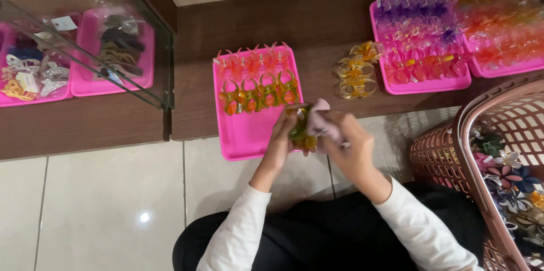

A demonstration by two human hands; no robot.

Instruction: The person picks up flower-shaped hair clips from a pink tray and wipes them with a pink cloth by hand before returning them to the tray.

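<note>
Carefully, a clip gets its polish

Seated over a pink tray [249,135], a person pinches a green-amber flower hair clip [299,129] in the left hand [281,140], fingers clamped on it, while the right hand [348,146] grips a pale cloth [323,123] against it. A steady hold and light strokes would suit best.

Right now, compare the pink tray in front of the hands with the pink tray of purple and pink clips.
The near tray holds two rows of orange clips, its front half bare; the far tray is packed with purple and pink clips. The near one stands lengthwise, the far one squarer. Both are bright pink on the wooden shelf.
</note>
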